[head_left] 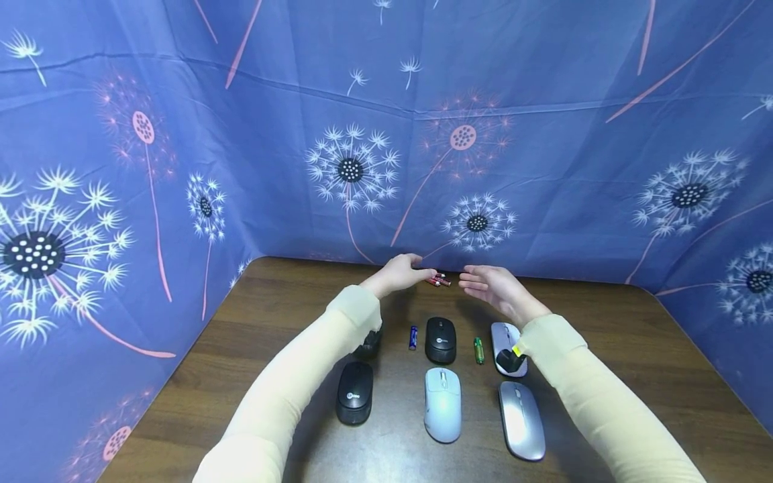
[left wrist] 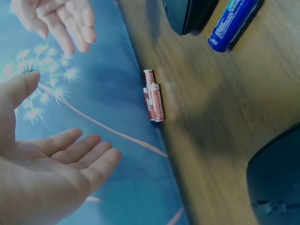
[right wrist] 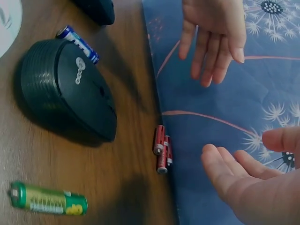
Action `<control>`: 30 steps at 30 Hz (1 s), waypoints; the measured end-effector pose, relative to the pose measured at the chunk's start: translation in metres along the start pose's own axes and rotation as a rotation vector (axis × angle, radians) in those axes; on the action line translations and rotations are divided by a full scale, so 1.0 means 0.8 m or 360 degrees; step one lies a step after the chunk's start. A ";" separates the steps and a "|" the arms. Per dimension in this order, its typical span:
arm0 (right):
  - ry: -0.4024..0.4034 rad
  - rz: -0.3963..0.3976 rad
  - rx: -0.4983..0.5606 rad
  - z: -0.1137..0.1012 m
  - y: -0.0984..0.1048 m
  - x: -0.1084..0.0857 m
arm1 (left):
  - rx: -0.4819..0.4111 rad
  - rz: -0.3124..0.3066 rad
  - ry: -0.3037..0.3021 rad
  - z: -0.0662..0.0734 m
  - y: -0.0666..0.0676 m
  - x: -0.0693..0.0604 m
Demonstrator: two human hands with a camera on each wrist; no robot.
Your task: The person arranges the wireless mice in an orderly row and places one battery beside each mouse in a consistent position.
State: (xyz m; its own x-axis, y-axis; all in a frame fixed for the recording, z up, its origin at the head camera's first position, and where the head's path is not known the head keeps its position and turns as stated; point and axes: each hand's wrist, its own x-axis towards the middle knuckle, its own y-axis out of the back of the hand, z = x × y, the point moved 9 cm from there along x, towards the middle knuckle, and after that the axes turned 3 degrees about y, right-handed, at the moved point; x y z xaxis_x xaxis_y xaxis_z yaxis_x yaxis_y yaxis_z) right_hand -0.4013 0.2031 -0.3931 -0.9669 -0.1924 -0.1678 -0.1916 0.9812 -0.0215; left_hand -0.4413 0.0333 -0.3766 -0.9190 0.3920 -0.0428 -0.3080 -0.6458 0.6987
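A small cluster of red batteries (head_left: 445, 282) lies at the table's back edge, against the patterned cloth. My left hand (head_left: 400, 274) is just left of it, fingers loosely extended and holding nothing. On the other side hovers my right hand (head_left: 496, 290), its fingers straight and nothing in its grasp. In the left wrist view a gap shows between the red batteries (left wrist: 154, 101) and both hands. The right wrist view also has the red batteries (right wrist: 161, 152) apart from the fingers. Nearer me lie a blue battery (head_left: 413, 337) and a green battery (head_left: 479, 351).
A black mouse (head_left: 441, 341) stands between the blue and green batteries. Another black mouse (head_left: 355, 394), a pale blue mouse (head_left: 443, 406) and a silver mouse (head_left: 522, 422) sit in front. My right cuff partly covers a light mouse (head_left: 504, 335); a dark object (head_left: 368, 345) sits under my left sleeve.
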 end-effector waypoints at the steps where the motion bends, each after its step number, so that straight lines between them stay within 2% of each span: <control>1: -0.0013 0.0013 0.0032 0.002 0.000 0.002 | -0.0082 0.0010 0.0044 -0.005 0.002 0.001; 6: -0.0077 0.0078 0.0168 0.013 -0.002 0.012 | -0.0415 0.0051 0.0193 -0.028 0.004 0.009; 11: -0.0113 0.0112 0.0271 0.023 -0.008 0.021 | -0.0555 0.0067 0.0259 -0.040 0.001 0.016; 18: -0.0164 0.0201 0.0403 0.038 -0.011 0.035 | -0.0594 0.0111 0.0294 -0.041 -0.007 0.025; 23: -0.0190 0.0253 0.0431 0.047 -0.011 0.044 | -0.0547 0.0138 0.0321 -0.045 -0.018 0.035; 30: -0.0217 0.0271 0.0495 0.057 -0.013 0.052 | -0.0506 0.0158 0.0307 -0.049 -0.029 0.047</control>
State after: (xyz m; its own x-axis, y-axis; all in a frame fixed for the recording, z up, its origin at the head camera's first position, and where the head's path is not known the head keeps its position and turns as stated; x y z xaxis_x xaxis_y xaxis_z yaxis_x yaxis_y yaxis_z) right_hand -0.4318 0.1853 -0.4452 -0.9450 -0.0437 -0.3242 0.0505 0.9596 -0.2767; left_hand -0.4787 0.0370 -0.4223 -0.9682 0.2067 -0.1408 -0.2486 -0.8570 0.4513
